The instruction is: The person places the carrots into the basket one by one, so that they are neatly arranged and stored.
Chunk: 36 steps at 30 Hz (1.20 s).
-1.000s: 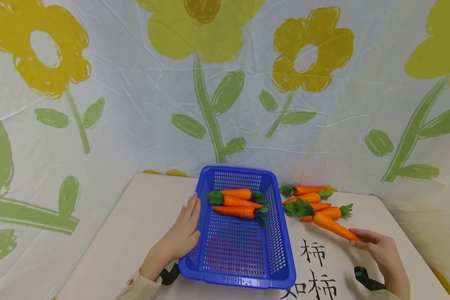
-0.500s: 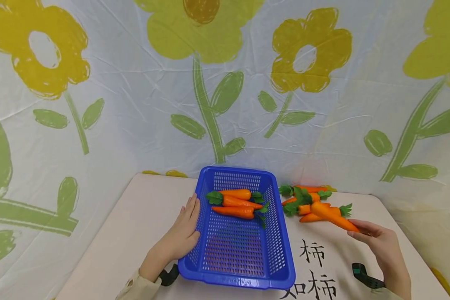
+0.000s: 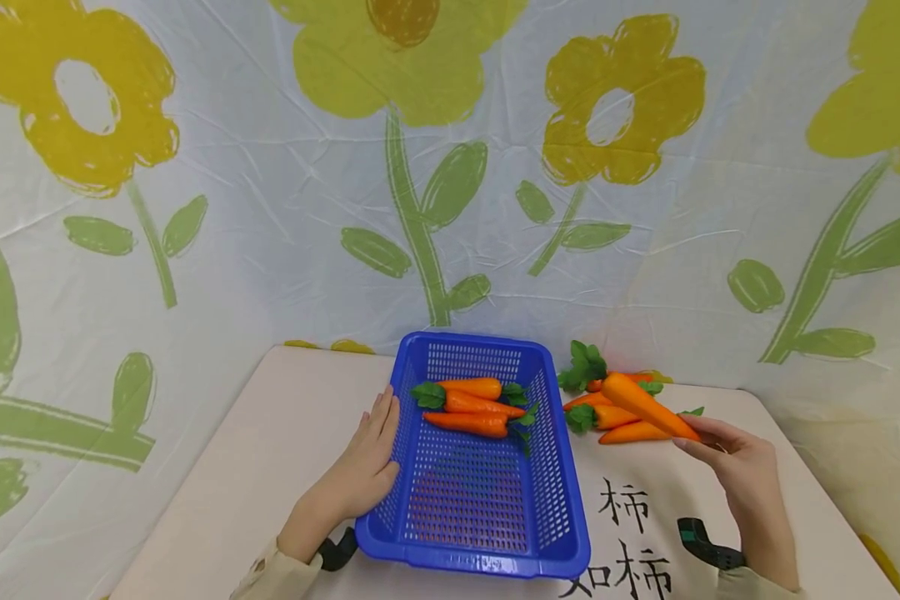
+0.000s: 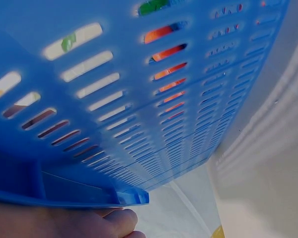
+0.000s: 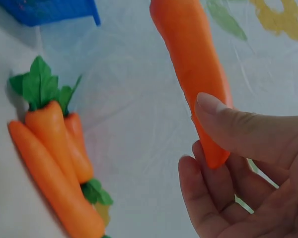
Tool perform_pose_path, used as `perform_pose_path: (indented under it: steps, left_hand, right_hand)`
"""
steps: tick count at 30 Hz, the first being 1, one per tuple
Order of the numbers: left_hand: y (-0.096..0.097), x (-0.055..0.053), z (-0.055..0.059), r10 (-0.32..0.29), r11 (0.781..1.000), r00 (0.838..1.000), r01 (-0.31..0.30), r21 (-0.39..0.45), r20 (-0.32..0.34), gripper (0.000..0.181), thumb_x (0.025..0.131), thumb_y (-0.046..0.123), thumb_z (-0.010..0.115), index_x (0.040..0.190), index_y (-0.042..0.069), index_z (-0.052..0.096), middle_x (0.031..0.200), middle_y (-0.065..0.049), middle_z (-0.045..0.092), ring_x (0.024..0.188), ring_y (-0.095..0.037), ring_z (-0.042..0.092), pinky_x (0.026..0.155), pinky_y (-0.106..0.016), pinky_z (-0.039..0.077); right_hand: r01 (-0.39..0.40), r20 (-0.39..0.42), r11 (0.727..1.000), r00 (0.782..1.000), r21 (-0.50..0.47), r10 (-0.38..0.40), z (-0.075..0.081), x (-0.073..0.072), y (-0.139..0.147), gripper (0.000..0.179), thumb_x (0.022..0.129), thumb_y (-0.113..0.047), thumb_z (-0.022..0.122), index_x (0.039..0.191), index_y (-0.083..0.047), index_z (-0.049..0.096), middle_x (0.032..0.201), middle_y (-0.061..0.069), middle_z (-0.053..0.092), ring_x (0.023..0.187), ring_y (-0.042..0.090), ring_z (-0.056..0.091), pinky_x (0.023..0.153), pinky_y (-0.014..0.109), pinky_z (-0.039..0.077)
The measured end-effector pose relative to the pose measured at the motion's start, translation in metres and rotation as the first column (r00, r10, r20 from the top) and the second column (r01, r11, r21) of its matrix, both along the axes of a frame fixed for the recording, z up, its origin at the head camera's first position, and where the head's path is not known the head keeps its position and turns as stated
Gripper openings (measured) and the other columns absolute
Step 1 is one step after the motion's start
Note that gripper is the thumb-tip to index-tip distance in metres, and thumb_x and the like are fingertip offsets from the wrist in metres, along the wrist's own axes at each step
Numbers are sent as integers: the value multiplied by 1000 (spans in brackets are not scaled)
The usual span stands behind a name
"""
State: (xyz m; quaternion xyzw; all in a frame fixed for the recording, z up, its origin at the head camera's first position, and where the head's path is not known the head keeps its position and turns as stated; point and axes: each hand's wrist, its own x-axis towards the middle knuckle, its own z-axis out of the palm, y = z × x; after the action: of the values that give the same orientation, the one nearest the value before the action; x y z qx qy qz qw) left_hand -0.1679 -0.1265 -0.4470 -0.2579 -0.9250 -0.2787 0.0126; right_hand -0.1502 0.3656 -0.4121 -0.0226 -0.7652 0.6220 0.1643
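Note:
Between thumb and fingers, my right hand point(image 3: 742, 475) pinches a carrot point(image 3: 648, 407) near its narrow tip. That carrot is raised above the table, its green leaves pointing away to the back left; in the right wrist view the thumb presses on the orange carrot point(image 5: 191, 59). My left hand point(image 3: 363, 462) lies with straight fingers along the left side of a blue plastic basket point(image 3: 472, 565). The left wrist view shows fingers point(image 4: 121, 221) under the basket's rim. Inside the basket, 3 carrots point(image 3: 468, 425) with green tops lie side by side toward the far end.
Right of the basket, several more carrots point(image 3: 633, 433) lie in a pile on the pale table point(image 3: 270, 450). Black written characters point(image 3: 624, 504) mark the table in front of them. Behind stands a white cloth point(image 3: 270, 250) with printed flowers.
My right hand has lifted the carrot off the pile's near side, carrying it up and leftward toward the basket. The left hand and the basket have stayed in place.

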Motion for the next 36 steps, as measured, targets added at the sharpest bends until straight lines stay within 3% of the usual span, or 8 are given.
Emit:
perform_pose_path:
  steps: [5, 11, 16, 22, 30, 36]
  left_hand:
    - [1, 0, 2, 2, 1000, 1000, -2, 11, 2, 78, 90, 5, 46, 154, -9, 3, 164, -20, -7, 151, -36, -1, 118, -58, 9]
    - [0, 0, 2, 3, 1000, 1000, -3, 2, 6, 78, 91, 6, 46, 154, -9, 4, 164, -20, -6, 151, -37, 0, 118, -58, 9]
    - [0, -1, 2, 1, 1000, 1000, -1, 0, 28, 78, 91, 7, 46, 155, -7, 3, 164, -18, -8, 151, -36, -2, 119, -55, 6]
    - [0, -2, 1, -1, 1000, 999, 2, -7, 47, 78, 92, 9, 46, 155, -6, 1, 164, -17, -11, 151, -31, -7, 120, -54, 5]
    - [-1, -1, 1, -5, 1000, 1000, 5, 4, 26, 78, 91, 7, 45, 155, -8, 2, 164, -19, -9, 151, -35, -3, 119, -57, 7]
    - [0, 0, 1, -3, 1000, 1000, 2, 13, 23, 78, 91, 6, 46, 154, -9, 3, 164, -20, -8, 151, -35, -4, 119, -57, 7]
  right_hand:
    - [-10, -3, 999, 1000, 34, 10, 5, -5, -18, 36, 81, 6, 76, 116, 10, 69, 89, -8, 74, 83, 5, 65, 72, 14, 53]
    - [-86, -12, 995, 996, 45, 86, 9, -5, -39, 40, 83, 4, 75, 121, 12, 65, 98, -12, 74, 87, 3, 69, 76, 15, 53]
    - [-128, -26, 985, 991, 116, 132, 12, -8, -53, 38, 83, 6, 73, 119, 16, 63, 103, -16, 72, 89, 2, 69, 75, 17, 55]
    - [-155, 20, 969, 988, 195, 154, 18, -12, -69, 35, 84, 5, 73, 117, 14, 66, 100, -14, 70, 87, 5, 69, 74, 21, 57]
    - [-230, 95, 936, 973, 266, 213, 31, -27, -98, 32, 82, 4, 75, 113, 9, 71, 104, 22, 70, 77, 15, 69, 65, 28, 58]
    - [-304, 162, 891, 951, 337, 263, 41, -37, -120, 33, 80, 3, 78, 112, 8, 72, 94, 19, 73, 74, 24, 69, 61, 25, 54]
